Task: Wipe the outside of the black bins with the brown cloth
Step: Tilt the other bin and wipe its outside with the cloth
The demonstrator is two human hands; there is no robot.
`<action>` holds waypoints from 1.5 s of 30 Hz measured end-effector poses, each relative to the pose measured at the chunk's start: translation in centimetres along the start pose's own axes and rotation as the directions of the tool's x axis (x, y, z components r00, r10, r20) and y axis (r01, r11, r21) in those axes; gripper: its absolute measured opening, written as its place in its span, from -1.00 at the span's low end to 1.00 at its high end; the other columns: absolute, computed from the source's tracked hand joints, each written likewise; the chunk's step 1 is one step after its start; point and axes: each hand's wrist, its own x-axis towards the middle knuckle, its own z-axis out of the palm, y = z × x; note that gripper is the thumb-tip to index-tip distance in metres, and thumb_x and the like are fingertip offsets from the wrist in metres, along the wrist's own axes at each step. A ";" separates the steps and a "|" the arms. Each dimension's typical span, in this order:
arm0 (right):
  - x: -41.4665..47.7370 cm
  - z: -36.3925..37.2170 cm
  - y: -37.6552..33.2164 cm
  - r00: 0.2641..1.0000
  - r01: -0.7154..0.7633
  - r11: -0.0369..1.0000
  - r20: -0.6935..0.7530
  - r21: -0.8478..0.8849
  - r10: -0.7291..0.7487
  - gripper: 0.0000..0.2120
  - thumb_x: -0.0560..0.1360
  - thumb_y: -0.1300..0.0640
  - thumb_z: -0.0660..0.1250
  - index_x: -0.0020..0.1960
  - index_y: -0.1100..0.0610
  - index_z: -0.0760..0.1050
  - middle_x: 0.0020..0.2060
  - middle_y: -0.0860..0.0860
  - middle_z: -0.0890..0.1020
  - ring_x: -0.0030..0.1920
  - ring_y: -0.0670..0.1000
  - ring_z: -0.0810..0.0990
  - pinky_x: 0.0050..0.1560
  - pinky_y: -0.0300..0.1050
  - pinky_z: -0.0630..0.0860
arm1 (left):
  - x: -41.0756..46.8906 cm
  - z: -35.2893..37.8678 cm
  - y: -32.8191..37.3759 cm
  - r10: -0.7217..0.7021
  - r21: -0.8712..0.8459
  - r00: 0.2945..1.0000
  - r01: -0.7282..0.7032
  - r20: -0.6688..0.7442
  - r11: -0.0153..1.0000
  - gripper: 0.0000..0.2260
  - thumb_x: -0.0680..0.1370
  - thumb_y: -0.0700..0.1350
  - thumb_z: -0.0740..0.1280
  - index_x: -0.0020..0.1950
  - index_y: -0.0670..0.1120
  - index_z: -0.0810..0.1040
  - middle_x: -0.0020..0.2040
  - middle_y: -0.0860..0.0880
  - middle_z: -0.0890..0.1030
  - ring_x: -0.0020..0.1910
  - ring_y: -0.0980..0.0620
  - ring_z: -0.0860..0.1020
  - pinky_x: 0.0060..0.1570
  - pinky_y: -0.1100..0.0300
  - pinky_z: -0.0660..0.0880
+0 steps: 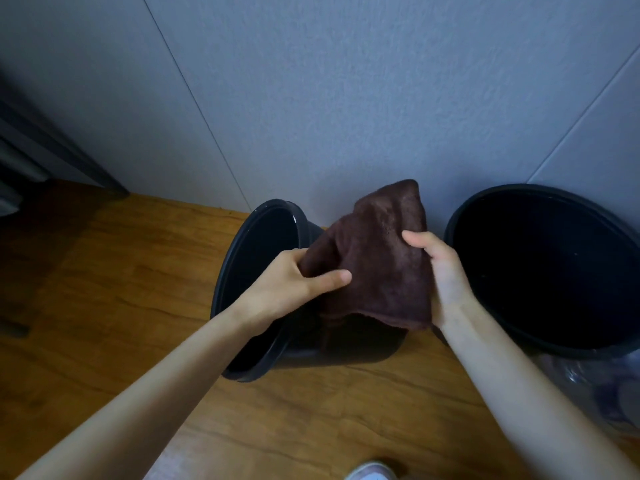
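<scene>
A brown cloth (377, 258) is held up between both hands above a black bin (256, 289) that lies on its side on the wooden floor, its mouth facing left. My left hand (298, 282) pinches the cloth's left edge with thumb on top. My right hand (440, 271) grips the cloth's right edge. A second black bin (540, 271) stands upright at the right, against the wall, its dark inside showing. The cloth hides much of the lying bin's side.
A grey wall (346, 98) runs behind the bins. Dark furniture (34, 161) stands at the far left. A clear plastic bag (595, 386) lies below the upright bin. A shoe tip (372, 472) shows at the bottom edge. Wooden floor (121, 271) spreads to the left.
</scene>
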 end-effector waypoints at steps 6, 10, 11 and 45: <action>1.4 -2.8 -1.6 0.984 0.132 0.822 -0.026 -0.554 -0.176 -0.63 0.36 0.13 0.46 0.13 0.16 0.51 0.01 0.07 0.66 0.08 0.07 0.62 0.06 -0.06 0.55 | 0.4 -0.7 -0.8 -0.043 -0.040 0.996 0.039 -0.082 0.998 -0.87 0.54 -0.03 0.24 0.01 0.00 0.55 -0.07 0.05 0.64 -0.12 0.17 0.64 -0.13 0.38 0.56; 1.8 -5.0 -2.7 0.968 0.126 0.726 -0.076 -0.676 -0.238 0.22 -0.09 -0.14 0.65 0.44 -0.04 0.12 0.32 0.13 0.46 0.25 0.05 0.51 0.25 0.11 0.47 | 0.4 -0.9 -1.1 -0.035 -0.083 0.994 0.026 -0.108 0.996 -0.89 0.55 -0.06 0.22 0.02 0.05 0.52 -0.02 0.09 0.61 -0.06 0.21 0.60 -0.05 0.38 0.55; 1.9 -5.1 -3.0 0.972 0.123 0.655 -0.043 -0.746 -0.232 0.30 -0.07 -0.12 0.66 0.48 -0.16 -0.05 0.42 0.07 0.33 0.36 0.02 0.39 0.35 0.09 0.37 | 0.4 -0.9 -1.2 -0.034 -0.077 0.993 0.026 -0.110 0.997 -0.88 0.56 -0.06 0.22 0.04 0.04 0.52 0.00 0.09 0.61 -0.02 0.20 0.59 -0.02 0.36 0.54; 0.3 -1.6 0.3 0.900 0.146 0.989 0.415 0.001 -0.134 -0.51 0.08 0.12 0.61 0.01 0.07 0.65 0.00 0.07 0.68 0.00 0.02 0.66 -0.04 -0.15 0.58 | 1.0 -0.7 -1.4 0.152 0.388 0.985 -0.107 -0.087 0.915 -0.67 0.42 0.09 0.35 0.14 0.01 0.57 0.05 0.04 0.63 0.08 0.08 0.56 0.16 -0.01 0.50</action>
